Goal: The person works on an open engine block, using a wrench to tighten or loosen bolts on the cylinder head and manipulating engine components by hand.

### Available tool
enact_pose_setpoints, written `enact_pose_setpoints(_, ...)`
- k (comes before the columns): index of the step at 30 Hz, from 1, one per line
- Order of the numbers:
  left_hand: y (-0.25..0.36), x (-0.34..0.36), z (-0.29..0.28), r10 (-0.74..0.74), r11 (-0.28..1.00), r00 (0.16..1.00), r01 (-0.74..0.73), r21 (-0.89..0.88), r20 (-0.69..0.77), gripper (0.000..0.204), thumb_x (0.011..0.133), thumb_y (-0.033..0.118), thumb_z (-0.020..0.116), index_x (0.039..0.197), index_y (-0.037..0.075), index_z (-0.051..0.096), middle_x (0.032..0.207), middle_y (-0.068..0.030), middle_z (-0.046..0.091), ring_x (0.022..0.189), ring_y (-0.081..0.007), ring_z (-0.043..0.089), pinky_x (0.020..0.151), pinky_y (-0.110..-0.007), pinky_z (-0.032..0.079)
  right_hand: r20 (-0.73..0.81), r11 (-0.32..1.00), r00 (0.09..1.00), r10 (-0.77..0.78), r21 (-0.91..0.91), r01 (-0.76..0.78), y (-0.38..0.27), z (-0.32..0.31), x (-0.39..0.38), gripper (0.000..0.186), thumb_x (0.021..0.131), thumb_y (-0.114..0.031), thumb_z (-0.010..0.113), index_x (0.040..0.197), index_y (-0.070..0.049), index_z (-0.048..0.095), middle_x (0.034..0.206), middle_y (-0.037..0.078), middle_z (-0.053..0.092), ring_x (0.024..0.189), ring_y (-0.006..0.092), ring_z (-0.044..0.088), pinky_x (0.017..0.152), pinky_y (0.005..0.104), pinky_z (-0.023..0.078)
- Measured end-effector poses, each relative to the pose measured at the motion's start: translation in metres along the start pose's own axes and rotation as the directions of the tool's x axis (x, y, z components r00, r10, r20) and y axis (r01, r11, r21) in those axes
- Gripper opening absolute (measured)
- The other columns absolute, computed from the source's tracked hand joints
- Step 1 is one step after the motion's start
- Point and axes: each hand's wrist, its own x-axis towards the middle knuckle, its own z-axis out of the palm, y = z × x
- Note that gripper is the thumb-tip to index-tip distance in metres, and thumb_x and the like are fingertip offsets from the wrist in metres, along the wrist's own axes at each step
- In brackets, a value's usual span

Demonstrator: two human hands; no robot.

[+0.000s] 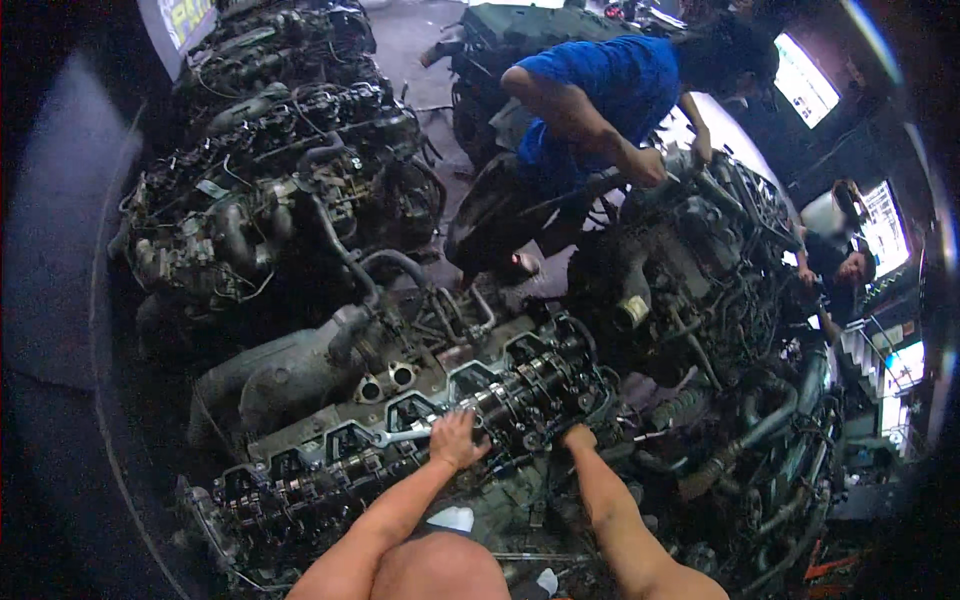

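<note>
A long engine with its valve gear exposed (540, 375) lies across in front of me, running from lower left to upper right. My left hand (456, 440) is over the middle of its rocker and shaft row. A shiny metal wrench (402, 435) sticks out to the left from under that hand, whose fingers curl over its end while the thumb stands off to the right. My right hand (578, 438) reaches down at the near right end of the engine, beside a cover edge. Its fingers are hidden there.
Several greasy engines (270, 200) stand at the back left. A person in a blue shirt (610, 90) leans over another engine (700, 240) at the right. Another person (850, 265) is at the far right. Pipes and hoses (770, 430) crowd the near right.
</note>
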Motion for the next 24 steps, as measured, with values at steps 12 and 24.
enact_pose_setpoints(12, 0.001, 0.000, -0.004, 0.001, 1.000, 1.000, -0.001, 0.009, 0.000, 0.057, 0.063, 0.045, 0.067, 0.103, 0.007, 0.054, 0.093, -0.0094, 0.054, 0.091, -0.0246, 0.053, 0.076, -0.038, 0.040, 0.103, 0.997, 0.994, 0.030, -0.069, -0.023, 0.009, 0.017, 0.020, 0.030, 0.078, -0.023, 0.057, 0.103, -0.008, 0.063, 0.105, 0.013, 0.063, 0.098, 0.0293, 0.061, 0.081, 0.0411, 0.049)
enact_pose_setpoints(24, -0.008, -0.001, 0.005, 0.001, 0.994, 1.000, -0.002, 0.108, 0.003, 0.066, 0.065, 0.051, 0.065, 0.111, 0.004, 0.052, 0.104, -0.0102, 0.055, 0.099, -0.0245, 0.050, 0.083, -0.036, 0.038, 0.124, 0.997, 0.992, -0.007, -0.072, 0.017, 0.010, 0.010, 0.016, 0.037, 0.073, -0.032, 0.065, 0.102, -0.009, 0.064, 0.106, 0.013, 0.063, 0.098, 0.0302, 0.061, 0.079, 0.0392, 0.050)
